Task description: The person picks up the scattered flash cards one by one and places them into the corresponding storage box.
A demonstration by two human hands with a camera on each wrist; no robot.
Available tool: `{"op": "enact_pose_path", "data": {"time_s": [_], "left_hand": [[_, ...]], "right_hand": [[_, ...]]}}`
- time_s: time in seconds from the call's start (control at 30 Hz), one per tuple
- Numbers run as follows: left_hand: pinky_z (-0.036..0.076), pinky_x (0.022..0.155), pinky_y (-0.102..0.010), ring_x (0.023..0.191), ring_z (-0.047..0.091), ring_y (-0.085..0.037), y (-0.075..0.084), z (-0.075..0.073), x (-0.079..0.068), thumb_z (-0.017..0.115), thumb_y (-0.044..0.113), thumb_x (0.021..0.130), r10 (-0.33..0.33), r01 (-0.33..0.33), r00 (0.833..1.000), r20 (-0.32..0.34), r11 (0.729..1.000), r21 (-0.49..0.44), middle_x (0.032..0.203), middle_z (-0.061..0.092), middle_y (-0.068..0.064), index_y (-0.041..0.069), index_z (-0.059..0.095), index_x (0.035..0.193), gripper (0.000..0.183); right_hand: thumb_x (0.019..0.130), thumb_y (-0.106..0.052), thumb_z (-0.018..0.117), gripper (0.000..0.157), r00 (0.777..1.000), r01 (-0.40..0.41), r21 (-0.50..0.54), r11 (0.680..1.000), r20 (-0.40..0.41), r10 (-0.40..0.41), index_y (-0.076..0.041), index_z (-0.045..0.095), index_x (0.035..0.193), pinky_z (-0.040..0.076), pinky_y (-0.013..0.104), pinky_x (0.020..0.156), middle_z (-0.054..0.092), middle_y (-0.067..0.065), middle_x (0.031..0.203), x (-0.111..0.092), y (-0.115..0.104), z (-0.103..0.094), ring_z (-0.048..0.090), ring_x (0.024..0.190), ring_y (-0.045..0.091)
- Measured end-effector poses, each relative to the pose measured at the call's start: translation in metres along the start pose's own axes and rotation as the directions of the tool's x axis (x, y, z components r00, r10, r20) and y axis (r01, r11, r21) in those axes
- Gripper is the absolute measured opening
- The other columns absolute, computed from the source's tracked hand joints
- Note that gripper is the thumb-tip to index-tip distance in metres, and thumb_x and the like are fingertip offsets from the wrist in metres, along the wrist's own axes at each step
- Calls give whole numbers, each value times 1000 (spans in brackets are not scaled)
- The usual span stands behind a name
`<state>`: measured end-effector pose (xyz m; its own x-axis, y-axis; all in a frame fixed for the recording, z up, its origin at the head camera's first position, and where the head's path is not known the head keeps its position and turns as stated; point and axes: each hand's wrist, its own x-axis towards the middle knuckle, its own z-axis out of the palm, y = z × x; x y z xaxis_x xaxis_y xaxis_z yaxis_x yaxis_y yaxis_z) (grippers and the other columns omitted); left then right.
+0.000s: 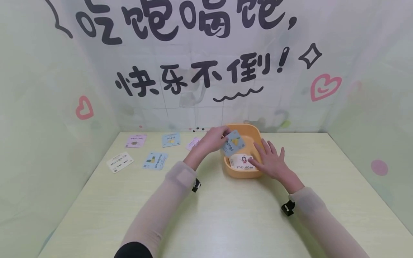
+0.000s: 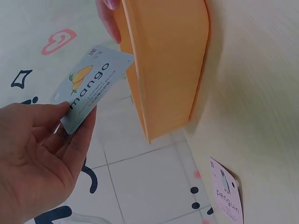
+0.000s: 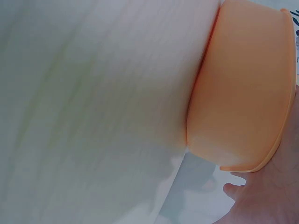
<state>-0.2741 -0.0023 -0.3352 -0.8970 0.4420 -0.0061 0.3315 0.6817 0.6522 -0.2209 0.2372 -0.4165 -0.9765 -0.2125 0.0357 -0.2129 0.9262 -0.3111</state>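
A blue mango card is pinched between the thumb and fingers of my left hand, tilted above the left side of an orange bin. In the left wrist view, the card shows its printed face near the bin's wall. Inside the bin lies a white shoulder card, its edges partly hidden. With fingers spread, my right hand rests at the bin's right rim. The right wrist view catches only part of that hand beside the bin.
Left of the bin, cards lie apart on the table: tortoise, pear, pineapple, eyebrow and penguin. A printed sheet rises behind the table, with more sheeting at both sides.
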Motion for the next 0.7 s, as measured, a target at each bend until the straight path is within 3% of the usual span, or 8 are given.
{"op": "enact_pose_path", "data": {"time_s": [0.3,0.7], "left_hand": [[58,89,-28,104,65,-21,3,15,5,53,7,101,25,-25,999,36,1000,8,118,67,-11,4,60,125,26],[58,85,-28,104,66,-21,5,31,6,54,8,101,-1,-4,996,94,999,51,119,67,-10,6,61,124,24]], "right_hand": [[98,-58,45,81,1000,9,-6,1000,-5,-9,-10,21,159,-5,81,111,7,21,167,0,0,0,5,152,46],[98,-60,43,82,1000,11,1,1000,-7,-11,-10,22,159,-5,82,110,7,21,167,0,-1,0,6,152,47]]}}
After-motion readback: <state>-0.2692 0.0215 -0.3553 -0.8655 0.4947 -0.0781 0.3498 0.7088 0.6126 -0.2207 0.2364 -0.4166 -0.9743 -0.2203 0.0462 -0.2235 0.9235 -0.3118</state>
